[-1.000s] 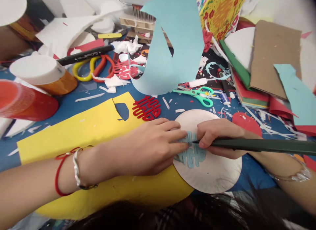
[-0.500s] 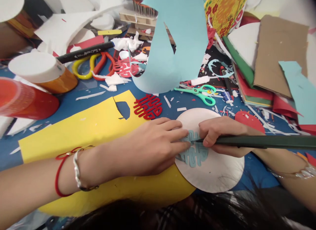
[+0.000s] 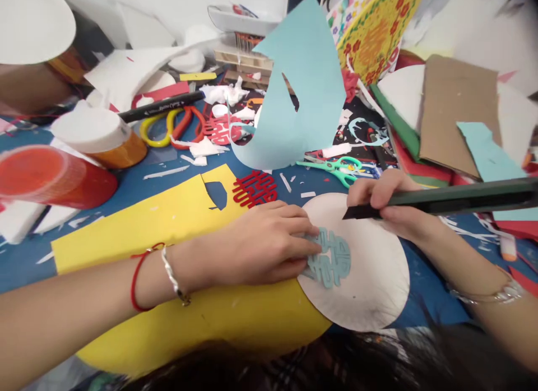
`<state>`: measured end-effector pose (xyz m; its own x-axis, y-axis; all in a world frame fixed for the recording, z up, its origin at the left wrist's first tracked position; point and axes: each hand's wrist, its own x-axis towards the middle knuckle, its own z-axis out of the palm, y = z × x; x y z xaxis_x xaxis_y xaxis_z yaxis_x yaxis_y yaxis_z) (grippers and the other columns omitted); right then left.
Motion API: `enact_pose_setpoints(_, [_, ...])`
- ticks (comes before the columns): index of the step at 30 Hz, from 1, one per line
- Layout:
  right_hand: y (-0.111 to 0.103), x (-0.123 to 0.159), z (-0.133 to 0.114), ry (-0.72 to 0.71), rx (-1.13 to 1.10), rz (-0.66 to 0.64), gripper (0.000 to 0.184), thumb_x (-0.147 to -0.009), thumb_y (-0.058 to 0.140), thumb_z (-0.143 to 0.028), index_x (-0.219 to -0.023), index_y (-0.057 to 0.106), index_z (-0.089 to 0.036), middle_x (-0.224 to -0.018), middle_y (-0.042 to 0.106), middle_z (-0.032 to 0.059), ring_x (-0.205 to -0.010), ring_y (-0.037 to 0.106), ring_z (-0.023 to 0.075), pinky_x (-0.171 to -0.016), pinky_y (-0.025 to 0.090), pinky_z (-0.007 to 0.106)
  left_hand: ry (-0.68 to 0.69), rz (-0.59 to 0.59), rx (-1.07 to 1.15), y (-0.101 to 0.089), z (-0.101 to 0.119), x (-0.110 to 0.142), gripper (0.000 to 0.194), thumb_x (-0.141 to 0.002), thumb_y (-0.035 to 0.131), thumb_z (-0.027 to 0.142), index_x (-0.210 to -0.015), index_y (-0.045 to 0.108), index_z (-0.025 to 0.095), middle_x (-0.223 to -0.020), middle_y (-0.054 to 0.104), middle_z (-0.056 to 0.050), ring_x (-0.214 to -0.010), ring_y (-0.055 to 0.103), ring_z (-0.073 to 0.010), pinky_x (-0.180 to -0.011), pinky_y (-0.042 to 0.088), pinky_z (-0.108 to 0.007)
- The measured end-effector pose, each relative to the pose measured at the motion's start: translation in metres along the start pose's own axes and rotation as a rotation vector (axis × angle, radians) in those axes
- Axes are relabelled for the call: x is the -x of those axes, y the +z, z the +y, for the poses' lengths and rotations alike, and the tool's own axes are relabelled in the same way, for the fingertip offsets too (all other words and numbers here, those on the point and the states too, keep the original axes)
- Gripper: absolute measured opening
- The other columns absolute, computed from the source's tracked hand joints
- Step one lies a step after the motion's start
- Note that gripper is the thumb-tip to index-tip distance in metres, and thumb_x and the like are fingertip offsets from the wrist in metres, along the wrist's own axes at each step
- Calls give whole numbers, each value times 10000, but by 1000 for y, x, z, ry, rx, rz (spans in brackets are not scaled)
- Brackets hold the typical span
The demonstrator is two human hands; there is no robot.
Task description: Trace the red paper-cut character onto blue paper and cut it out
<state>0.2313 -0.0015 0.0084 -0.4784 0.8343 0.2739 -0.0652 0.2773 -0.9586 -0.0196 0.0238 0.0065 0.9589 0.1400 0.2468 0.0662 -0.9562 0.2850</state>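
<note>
A light blue paper cutout (image 3: 332,259) of a lattice-like character lies on a round white disc (image 3: 378,290). My left hand (image 3: 269,242) rests palm down with its fingers extended, the fingertips pressing on the cutout's left side. In my right hand (image 3: 390,203) is a dark green utility knife (image 3: 458,199), its black blade out and raised above the disc's upper part, apart from the cutout. Under my left forearm spreads a yellow sheet (image 3: 202,324) with a cut opening. A similar red cutout (image 3: 255,188) lies just beyond my left hand.
Green-handled scissors (image 3: 336,166) lie behind the disc, before a standing blue paper sheet (image 3: 302,116). Red (image 3: 54,175) and orange (image 3: 109,139) paint jars stand at left. Cardboard (image 3: 458,116) and coloured paper lie at right. Paper scraps litter the blue tabletop.
My right hand has lifted the utility knife off the cutout, moving up and to the right. My left hand stays on the cutout. The camera view has shifted slightly.
</note>
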Motion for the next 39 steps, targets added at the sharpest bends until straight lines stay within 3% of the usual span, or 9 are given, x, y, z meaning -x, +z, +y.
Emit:
enact_pose_setpoints(9, [4, -14, -11, 187, -126, 247, 155, -764, 526, -317, -846, 592, -203, -833, 614, 44, -708, 545, 176, -673, 413, 329, 126, 288, -172, -7, 6, 1, 183, -884, 493, 124, -955, 662, 114, -908, 680, -77, -827, 599, -203, -696, 494, -330])
enact_pose_setpoints(13, [2, -12, -9, 336, -126, 147, 97, -659, 546, -149, -582, 495, -183, -878, 608, 46, -760, 528, 167, -704, 417, 311, 251, 449, -283, -18, 12, 3, 149, -842, 526, 79, -874, 671, 81, -772, 695, -60, -712, 606, -188, -614, 481, -324])
enact_pose_setpoints(18, [15, -10, -14, 484, -241, 13, 186, -650, 540, -100, -607, 386, -195, -935, 631, 43, -812, 538, 178, -735, 427, 317, 282, 488, -348, -26, 17, 3, 122, -816, 568, 88, -856, 684, 93, -761, 709, -37, -692, 621, -177, -603, 489, -324])
enact_pose_setpoints(23, [29, -9, -17, 478, -142, 38, 382, -701, 651, -204, -572, 292, -192, -795, 555, 9, -684, 473, 116, -564, 376, 233, 251, 495, -241, -21, 14, 1, 83, -794, 604, 83, -843, 669, 102, -752, 685, -44, -702, 606, -175, -609, 495, -313])
enact_pose_setpoints(26, [32, -8, -16, 452, -63, 76, 415, -737, 656, -231, -590, 269, -195, -776, 527, 0, -679, 459, 106, -581, 374, 229, 96, 524, -29, -13, 14, 0, 157, -788, 556, 37, -882, 647, 123, -817, 635, -56, -741, 575, -154, -651, 492, -293])
enact_pose_setpoints(28, [33, -7, -16, 426, -19, 73, 417, -746, 649, -218, -595, 261, -196, -778, 531, 1, -705, 471, 112, -609, 386, 233, -161, 542, 229, -9, 15, -2, 277, -796, 460, -2, -985, 604, 139, -904, 599, -59, -813, 565, -134, -701, 487, -264])
enact_pose_setpoints(32, [36, -6, -17, 402, 50, 72, 409, -751, 633, -191, -593, 256, -198, -772, 540, -1, -692, 470, 110, -602, 395, 237, -558, 421, 808, -5, 18, -9, 242, -845, 521, 222, -1081, 517, 170, -921, 583, -32, -801, 553, -130, -707, 481, -262])
enact_pose_setpoints(36, [38, -9, -17, 391, 68, 79, 400, -740, 629, -170, -591, 259, -198, -750, 553, -3, -696, 480, 116, -621, 406, 251, -692, 214, 1036, -1, 19, -15, 199, -802, 586, 348, -846, 574, 153, -709, 530, 18, -602, 467, -91, -524, 389, -207])
enact_pose_setpoints(39, [39, -10, -17, 397, 71, 81, 403, -728, 639, -172, -594, 261, -200, -719, 545, -11, -687, 483, 115, -616, 411, 247, -724, 191, 1130, 2, 20, -17, 191, -801, 577, 337, -799, 577, 146, -680, 517, 24, -594, 448, -86, -516, 353, -201])
